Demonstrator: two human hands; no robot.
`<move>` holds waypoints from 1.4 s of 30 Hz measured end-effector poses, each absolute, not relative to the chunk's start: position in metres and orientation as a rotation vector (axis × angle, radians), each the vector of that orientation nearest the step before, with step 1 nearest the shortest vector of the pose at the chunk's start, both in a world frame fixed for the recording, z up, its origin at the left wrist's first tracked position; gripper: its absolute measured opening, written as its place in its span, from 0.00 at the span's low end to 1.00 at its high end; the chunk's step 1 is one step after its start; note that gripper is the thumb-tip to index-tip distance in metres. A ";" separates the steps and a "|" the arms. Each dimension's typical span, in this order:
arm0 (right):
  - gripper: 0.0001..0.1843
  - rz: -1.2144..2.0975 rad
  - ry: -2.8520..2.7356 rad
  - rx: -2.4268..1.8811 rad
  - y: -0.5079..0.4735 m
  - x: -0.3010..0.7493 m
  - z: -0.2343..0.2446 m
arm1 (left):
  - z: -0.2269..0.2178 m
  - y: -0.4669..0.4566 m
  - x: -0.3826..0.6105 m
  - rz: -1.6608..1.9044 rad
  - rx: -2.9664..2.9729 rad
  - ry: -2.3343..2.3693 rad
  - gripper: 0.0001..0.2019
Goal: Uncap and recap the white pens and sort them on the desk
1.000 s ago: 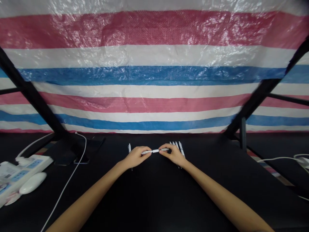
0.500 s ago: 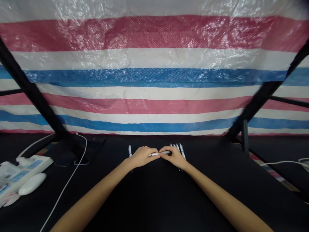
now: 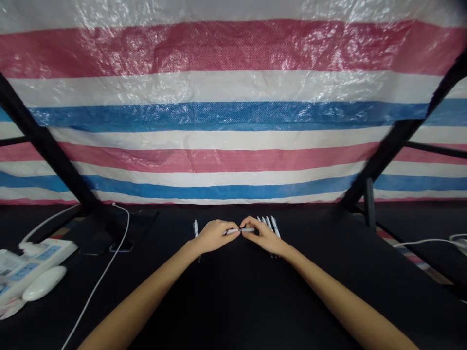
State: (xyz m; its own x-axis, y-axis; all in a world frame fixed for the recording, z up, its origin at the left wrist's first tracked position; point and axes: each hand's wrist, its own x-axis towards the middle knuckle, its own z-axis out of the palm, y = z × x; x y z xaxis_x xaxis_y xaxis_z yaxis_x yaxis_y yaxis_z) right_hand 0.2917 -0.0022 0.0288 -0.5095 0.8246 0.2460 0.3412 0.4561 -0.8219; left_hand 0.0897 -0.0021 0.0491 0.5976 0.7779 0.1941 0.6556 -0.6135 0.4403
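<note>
Fingers of the left hand (image 3: 213,236) and right hand (image 3: 267,238) pinch one pen (image 3: 248,230) between them, tips nearly meeting, so light, even pressure along its length, clear of the other pens (image 3: 275,227) beside the right fingers, should serve best.

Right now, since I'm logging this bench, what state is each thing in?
Left hand: pinching one end of the held pen
Right hand: pinching its other end
Held pen: roughly level; whether fully assembled, unclear
Lone pen: lying down, partly hidden by the left hand
Row of pens: lying side by side, partly hidden
Power strip: plug inserted
White cable: slack, uncoiled
Striped sheet: hanging, creased
</note>
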 end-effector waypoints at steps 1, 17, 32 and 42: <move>0.06 0.969 -2.073 -0.964 -0.002 0.292 0.029 | 0.049 -0.002 0.090 0.540 2.488 1.160 0.13; 0.14 1.218 -1.995 -0.895 0.001 0.292 0.024 | 0.042 0.003 0.091 0.606 2.368 1.053 0.15; 0.19 1.123 -2.061 -1.014 0.001 0.291 0.026 | 0.043 0.000 0.089 0.667 2.508 1.028 0.12; 0.28 0.985 -2.079 -1.144 0.003 0.288 0.026 | 0.045 0.002 0.088 0.463 2.423 1.404 0.20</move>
